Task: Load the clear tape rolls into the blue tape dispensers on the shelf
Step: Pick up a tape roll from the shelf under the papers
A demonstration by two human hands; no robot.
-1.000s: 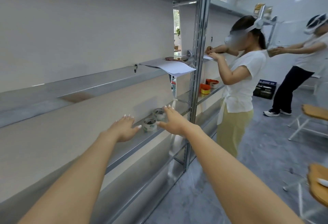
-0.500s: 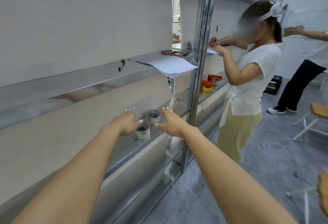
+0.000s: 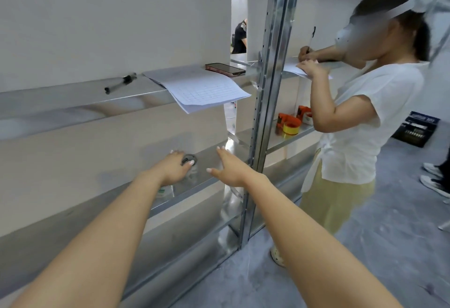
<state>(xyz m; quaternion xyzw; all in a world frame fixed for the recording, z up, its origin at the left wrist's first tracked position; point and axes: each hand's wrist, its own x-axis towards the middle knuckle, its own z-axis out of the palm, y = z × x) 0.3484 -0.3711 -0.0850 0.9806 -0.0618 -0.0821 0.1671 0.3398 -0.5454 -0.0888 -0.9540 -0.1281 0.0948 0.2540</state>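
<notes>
Two clear tape rolls lie on the middle metal shelf [image 3: 209,159]. My left hand [image 3: 174,168] reaches over them. Its thumb touches the rim of the farther clear tape roll [image 3: 190,159], but blur hides whether the fingers grip it. The nearer roll [image 3: 165,192], with a green label, shows partly under my left wrist. My right hand [image 3: 229,168] hovers just right of the rolls with its fingers spread and nothing in it. No blue tape dispenser is in view.
A paper sheet [image 3: 202,90], a pen [image 3: 120,83] and a phone [image 3: 225,69] lie on the shelf above. A steel upright [image 3: 263,112] stands to the right. Beyond it a person in a white top [image 3: 353,122] writes, beside orange dispensers [image 3: 288,124].
The view has tilted down and moved closer to the shelf. My left hand has slid forward over the nearer roll onto the farther one. My right hand stays open beside them.
</notes>
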